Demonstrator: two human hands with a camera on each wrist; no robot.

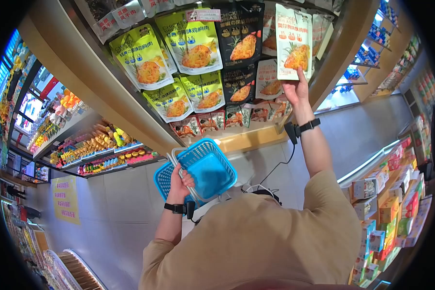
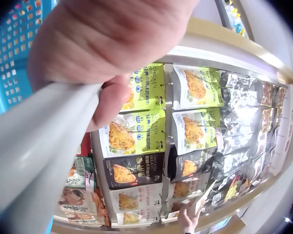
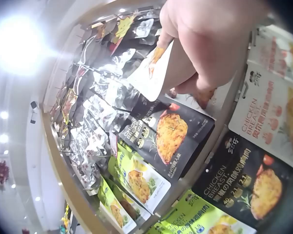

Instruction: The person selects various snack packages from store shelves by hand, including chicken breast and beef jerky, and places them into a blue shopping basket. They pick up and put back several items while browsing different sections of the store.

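In the head view the right hand (image 1: 296, 91) pinches the lower edge of a white chicken breast packet (image 1: 294, 43), held upright in front of the shelf's right part. The right wrist view shows that hand (image 3: 210, 39) above black packets (image 3: 171, 131), its thumb and fingers on the white packet (image 3: 151, 73). The left hand (image 1: 180, 182) grips the white handles (image 1: 193, 192) of a blue basket (image 1: 210, 166) at waist height; no goods show inside it. In the left wrist view the left hand (image 2: 107, 44) is curled round the handles (image 2: 44, 141).
Green packets (image 1: 198, 48) and black packets (image 1: 239, 43) hang left of the raised packet. Small red packs (image 1: 210, 121) stand along the bottom. A wooden frame (image 1: 256, 140) edges the shelf. Toy shelves (image 1: 101, 145) are at left, boxed goods (image 1: 389, 208) at right.
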